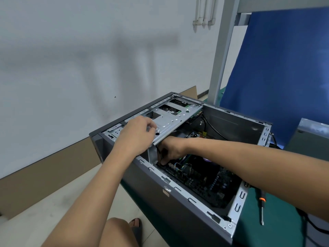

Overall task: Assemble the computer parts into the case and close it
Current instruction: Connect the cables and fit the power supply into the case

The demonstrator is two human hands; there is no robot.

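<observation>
Now: left hand (140,132) grasps drive cage (170,118) edge; right hand (171,150) fingertips (162,162) curled onto motherboard (204,177), grasp unclear.

On my feed: white wall (71,50) fills upper left, smudged grey in wide patches. I spot small dark speck (115,96) on it near middle. White pipes (204,13) come down at top edge. Grey metal post (222,56) slants just right of pipes, blue sheet (277,68) beside it. Brown cardboard strip (44,175) runs along wall foot, above pale floor tiles (44,220). Green mat (277,220) lies lower right. Grey box (309,138) at right edge, before blue sheet; I cannot tell what it is.
</observation>
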